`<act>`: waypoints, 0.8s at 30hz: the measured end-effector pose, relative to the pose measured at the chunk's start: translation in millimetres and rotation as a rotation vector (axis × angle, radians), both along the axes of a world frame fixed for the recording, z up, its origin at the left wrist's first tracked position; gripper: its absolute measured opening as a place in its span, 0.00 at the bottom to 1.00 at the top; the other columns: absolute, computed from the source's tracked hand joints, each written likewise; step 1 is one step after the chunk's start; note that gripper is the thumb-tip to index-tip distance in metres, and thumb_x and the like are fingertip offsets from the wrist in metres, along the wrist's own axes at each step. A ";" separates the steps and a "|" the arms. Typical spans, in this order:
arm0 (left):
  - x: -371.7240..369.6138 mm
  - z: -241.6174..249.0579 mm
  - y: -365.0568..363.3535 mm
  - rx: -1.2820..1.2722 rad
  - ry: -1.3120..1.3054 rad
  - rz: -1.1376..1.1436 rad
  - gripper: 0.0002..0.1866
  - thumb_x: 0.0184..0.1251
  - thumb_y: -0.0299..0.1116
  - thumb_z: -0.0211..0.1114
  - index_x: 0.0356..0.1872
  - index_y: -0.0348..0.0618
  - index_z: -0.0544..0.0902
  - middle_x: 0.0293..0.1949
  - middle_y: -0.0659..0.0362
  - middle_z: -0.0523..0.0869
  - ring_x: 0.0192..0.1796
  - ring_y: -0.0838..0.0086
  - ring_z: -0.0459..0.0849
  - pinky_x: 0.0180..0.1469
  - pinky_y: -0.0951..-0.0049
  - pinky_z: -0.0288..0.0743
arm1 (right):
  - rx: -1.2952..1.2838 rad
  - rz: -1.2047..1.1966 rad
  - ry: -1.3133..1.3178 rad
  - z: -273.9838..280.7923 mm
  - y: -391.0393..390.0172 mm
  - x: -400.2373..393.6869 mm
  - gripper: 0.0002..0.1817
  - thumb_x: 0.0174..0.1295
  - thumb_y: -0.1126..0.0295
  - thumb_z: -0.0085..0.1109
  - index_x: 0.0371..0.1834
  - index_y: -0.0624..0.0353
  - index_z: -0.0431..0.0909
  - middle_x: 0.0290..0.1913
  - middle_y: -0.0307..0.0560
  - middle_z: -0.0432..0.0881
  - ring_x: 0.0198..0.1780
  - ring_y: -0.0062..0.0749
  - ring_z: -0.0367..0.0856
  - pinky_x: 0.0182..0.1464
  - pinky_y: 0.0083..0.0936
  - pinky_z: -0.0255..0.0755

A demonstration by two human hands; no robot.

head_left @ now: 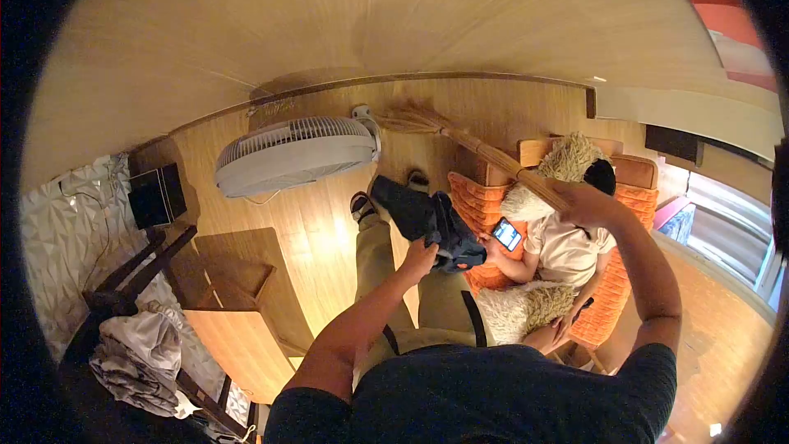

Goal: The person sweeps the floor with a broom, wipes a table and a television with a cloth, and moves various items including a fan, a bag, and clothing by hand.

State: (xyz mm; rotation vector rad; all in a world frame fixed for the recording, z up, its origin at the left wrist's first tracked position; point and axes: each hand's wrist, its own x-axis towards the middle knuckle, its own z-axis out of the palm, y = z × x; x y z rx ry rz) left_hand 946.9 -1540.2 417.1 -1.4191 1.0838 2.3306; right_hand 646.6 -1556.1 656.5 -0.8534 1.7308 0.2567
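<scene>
My left hand is closed on a dark blue-grey piece of cloth, probably a garment, that hangs bunched in front of my legs. Stretched out to the right, my right hand grips the handle end of a straw broom. The broom slants away to the upper left, its bristles spread near the floor by the wall and beside the fan's base. My fingers' far side on the handle is hidden.
A grey-white fan stands ahead. To the right, a person holding a phone sits on an orange sofa with fluffy cushions. A wooden table and a dark rack with draped cloth are at left.
</scene>
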 end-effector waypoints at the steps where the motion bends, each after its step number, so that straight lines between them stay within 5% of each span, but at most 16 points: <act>1: 7.0 2.7 4.0 0.043 -0.010 0.032 0.14 0.54 0.34 0.51 0.42 0.43 0.70 0.18 0.59 0.71 0.17 0.74 0.70 0.14 0.71 0.63 | -0.091 0.221 0.094 15.9 -3.0 0.2 0.39 0.37 0.75 0.56 0.60 0.59 0.54 0.28 0.56 0.75 0.28 0.39 0.76 0.30 0.29 0.68; 5: 44.7 14.9 15.7 0.138 -0.191 0.045 0.15 0.54 0.35 0.51 0.43 0.41 0.70 0.23 0.59 0.72 0.23 0.72 0.71 0.19 0.66 0.66 | -0.165 0.406 0.130 51.1 -61.9 6.6 0.37 0.42 0.70 0.55 0.60 0.55 0.54 0.37 0.58 0.75 0.37 0.45 0.76 0.41 0.34 0.68; 9: 93.8 -14.0 56.5 -0.066 -0.176 0.254 0.16 0.54 0.37 0.52 0.43 0.41 0.70 0.26 0.59 0.72 0.24 0.71 0.70 0.21 0.67 0.66 | -0.546 0.642 0.034 -70.8 -127.5 -17.4 0.30 0.49 0.62 0.51 0.59 0.50 0.57 0.45 0.59 0.72 0.45 0.48 0.72 0.49 0.39 0.63; 10: 100.6 -2.9 49.4 0.072 -0.316 0.284 0.15 0.53 0.37 0.52 0.42 0.42 0.70 0.26 0.60 0.72 0.23 0.71 0.70 0.20 0.67 0.66 | -0.369 0.704 0.179 -77.7 -158.3 8.5 0.29 0.50 0.62 0.50 0.58 0.51 0.59 0.45 0.58 0.72 0.44 0.50 0.72 0.48 0.39 0.63; 11: 107.7 3.1 42.1 0.206 -0.455 0.318 0.15 0.53 0.38 0.52 0.40 0.43 0.71 0.26 0.60 0.71 0.23 0.71 0.69 0.20 0.68 0.66 | -0.458 0.668 0.102 -128.5 -170.4 9.4 0.29 0.49 0.64 0.50 0.58 0.50 0.59 0.45 0.58 0.72 0.43 0.51 0.72 0.46 0.38 0.65; 13: 126.7 5.7 37.8 0.167 -0.466 0.494 0.11 0.53 0.38 0.50 0.35 0.43 0.72 0.22 0.62 0.70 0.22 0.73 0.68 0.19 0.70 0.64 | -0.325 0.636 0.188 -156.0 -189.8 45.5 0.29 0.48 0.68 0.48 0.58 0.48 0.58 0.44 0.58 0.73 0.44 0.50 0.72 0.46 0.38 0.66; 16: 167.3 4.7 36.4 0.216 -0.371 0.614 0.08 0.53 0.36 0.49 0.30 0.43 0.70 0.23 0.61 0.70 0.19 0.76 0.67 0.12 0.78 0.59 | -0.271 0.672 0.248 -229.0 -172.0 41.8 0.29 0.48 0.72 0.46 0.58 0.49 0.58 0.44 0.56 0.73 0.46 0.49 0.72 0.47 0.39 0.66; 24: 199.9 47.3 29.2 0.239 -0.408 0.926 0.04 0.55 0.33 0.47 0.26 0.46 0.68 0.19 0.62 0.67 0.16 0.78 0.65 0.10 0.80 0.54 | -0.086 0.476 0.327 -199.1 -39.0 -29.6 0.31 0.46 0.72 0.49 0.58 0.56 0.56 0.50 0.59 0.68 0.50 0.47 0.70 0.51 0.36 0.63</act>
